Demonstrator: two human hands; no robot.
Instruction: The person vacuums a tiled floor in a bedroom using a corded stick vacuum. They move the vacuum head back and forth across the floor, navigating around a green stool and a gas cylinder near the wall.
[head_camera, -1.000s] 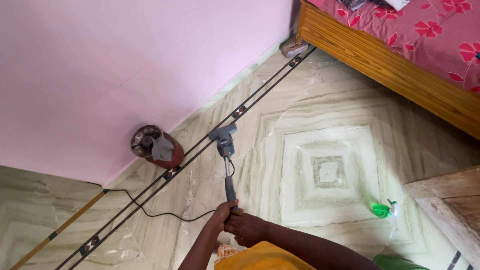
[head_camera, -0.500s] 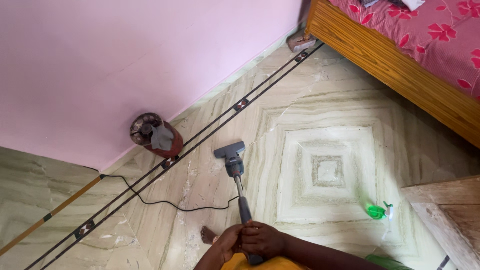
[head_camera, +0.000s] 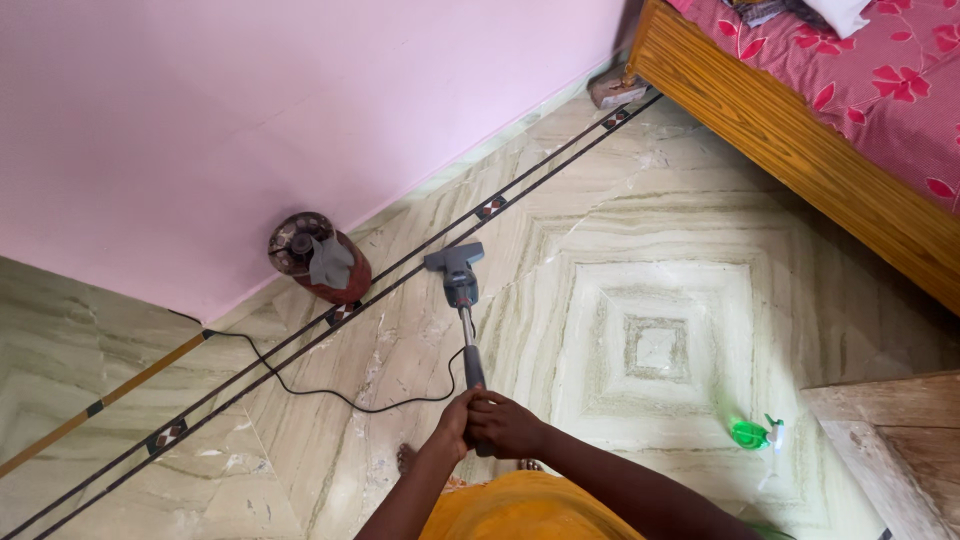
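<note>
Vacuum wand (head_camera: 468, 345) rises from both hands at the bottom of the view, the left hand (head_camera: 452, 425) and right hand (head_camera: 505, 427) clenched side by side around its upper end. Beyond them the wand slopes down to a grey floor nozzle (head_camera: 453, 261) resting on the marble floor (head_camera: 650, 250) just beside the dark inlaid border. A black cable (head_camera: 330, 390) snakes left across the tiles. Farther off, a round red canister (head_camera: 320, 258) sits against the pink wall (head_camera: 250, 100), and a wooden bed frame (head_camera: 790, 130) stands at right
</note>
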